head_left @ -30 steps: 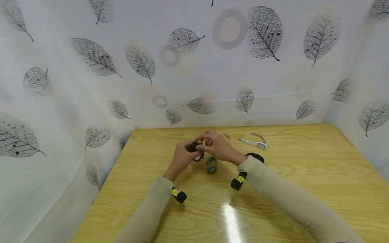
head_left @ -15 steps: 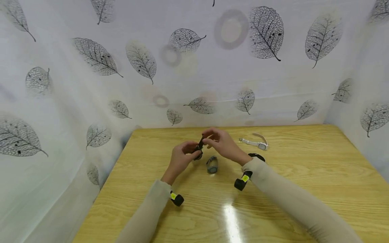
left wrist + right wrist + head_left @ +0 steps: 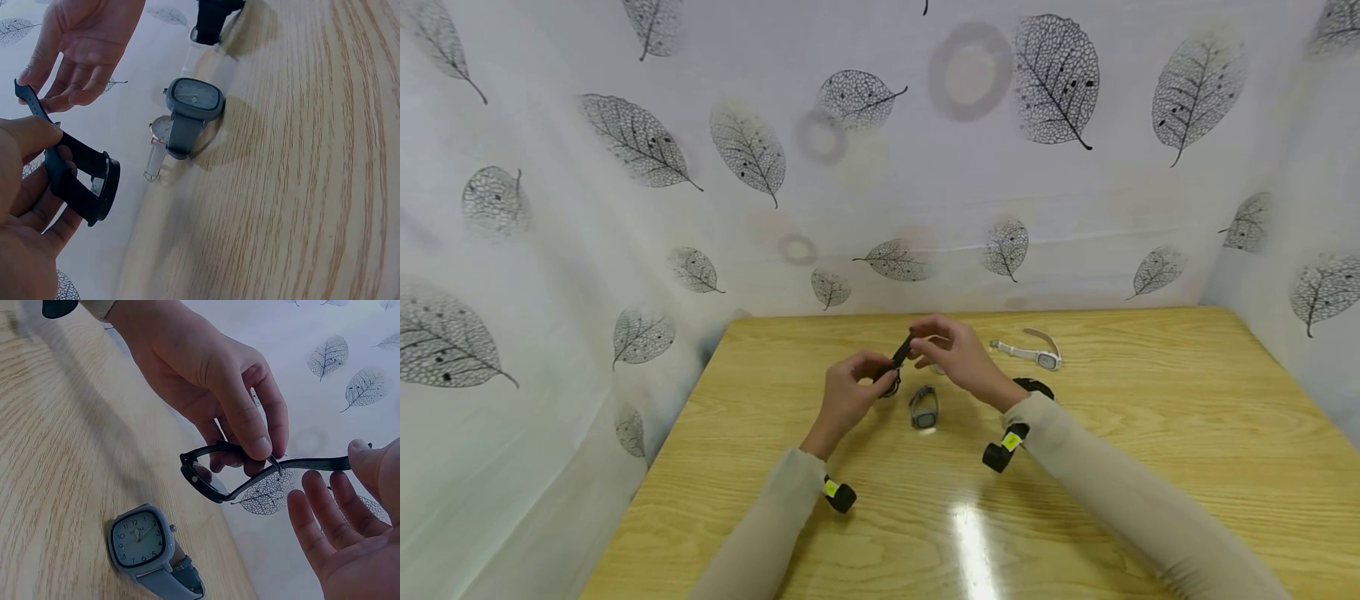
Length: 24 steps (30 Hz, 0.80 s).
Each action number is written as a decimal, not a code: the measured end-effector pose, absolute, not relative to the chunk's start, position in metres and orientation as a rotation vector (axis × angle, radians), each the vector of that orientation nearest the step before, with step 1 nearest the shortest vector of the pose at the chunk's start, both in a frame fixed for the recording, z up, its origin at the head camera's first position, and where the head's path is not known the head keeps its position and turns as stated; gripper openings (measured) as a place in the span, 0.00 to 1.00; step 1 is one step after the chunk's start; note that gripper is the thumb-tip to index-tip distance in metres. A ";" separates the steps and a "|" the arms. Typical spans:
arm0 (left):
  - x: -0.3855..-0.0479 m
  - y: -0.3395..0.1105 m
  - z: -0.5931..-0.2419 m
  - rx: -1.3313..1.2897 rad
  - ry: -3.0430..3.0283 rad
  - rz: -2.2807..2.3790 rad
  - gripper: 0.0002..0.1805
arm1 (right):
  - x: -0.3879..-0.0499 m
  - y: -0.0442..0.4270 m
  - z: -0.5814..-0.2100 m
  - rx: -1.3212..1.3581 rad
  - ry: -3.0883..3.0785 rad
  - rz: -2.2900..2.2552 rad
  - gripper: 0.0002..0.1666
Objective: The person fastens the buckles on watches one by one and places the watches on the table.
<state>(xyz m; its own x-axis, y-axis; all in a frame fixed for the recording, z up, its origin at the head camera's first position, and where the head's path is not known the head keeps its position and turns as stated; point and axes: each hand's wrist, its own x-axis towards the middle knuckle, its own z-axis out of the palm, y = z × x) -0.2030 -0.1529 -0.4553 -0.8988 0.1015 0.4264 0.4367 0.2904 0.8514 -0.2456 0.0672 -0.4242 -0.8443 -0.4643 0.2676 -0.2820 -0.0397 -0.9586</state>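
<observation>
Between both hands is a black wristwatch, its strap formed into a loop with the watch case at the lower end. My left hand pinches the strap near the buckle, thumb on top in the left wrist view. The strap's free end sticks out past the buckle, and my right hand pinches its tip between thumb and finger. In the right wrist view the strap runs straight between the two hands. A grey square-faced watch rests on the table just below them.
On the wooden table, a white watch lies at the back right. Another black watch sits by the right sleeve. A pale-strapped round watch lies behind the grey one. A leaf-print cloth hangs behind the table.
Both hands were close together over the black watch; the right hand has drawn away to the right with the strap end, which now shows straight between the hands. The left hand has barely moved.
</observation>
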 end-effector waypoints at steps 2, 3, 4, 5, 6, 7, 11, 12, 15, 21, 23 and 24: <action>-0.203 -0.151 -0.455 -0.491 -2.281 -1.613 0.08 | -0.245 0.068 -0.425 -0.816 2.068 -2.020 0.19; -0.203 -0.151 -0.456 -0.492 -2.286 -1.597 0.08 | -0.245 0.068 -0.425 -0.815 2.068 -2.019 0.19; -0.203 -0.150 -0.456 -0.494 -2.291 -1.582 0.08 | -0.245 0.068 -0.425 -0.813 2.063 -2.021 0.19; -0.203 -0.150 -0.457 -0.495 -2.296 -1.574 0.08 | -0.245 0.069 -0.425 -0.809 2.058 -2.023 0.19; -0.203 -0.149 -0.457 -0.493 -2.302 -1.566 0.08 | -0.245 0.069 -0.425 -0.805 2.053 -2.025 0.18; -0.203 -0.149 -0.457 -0.493 -2.305 -1.563 0.08 | -0.245 0.069 -0.425 -0.800 2.049 -2.026 0.18; -0.203 -0.150 -0.458 -0.491 -2.319 -1.554 0.08 | -0.243 0.068 -0.425 -0.795 2.040 -2.029 0.18; -0.203 -0.150 -0.458 -0.499 -2.317 -1.552 0.08 | -0.243 0.068 -0.425 -0.796 2.039 -2.029 0.18; -0.204 -0.152 -0.458 -0.533 -2.309 -1.539 0.07 | -0.243 0.066 -0.424 -0.806 2.035 -2.022 0.18; -0.203 -0.154 -0.459 -0.585 -2.320 -1.493 0.07 | -0.243 0.063 -0.425 -0.818 2.061 -1.985 0.17; -0.203 -0.154 -0.459 -0.587 -2.327 -1.484 0.07 | -0.244 0.062 -0.425 -0.829 2.075 -1.969 0.17; -0.203 -0.154 -0.458 -0.588 -2.329 -1.477 0.08 | -0.244 0.062 -0.426 -0.839 2.080 -1.962 0.17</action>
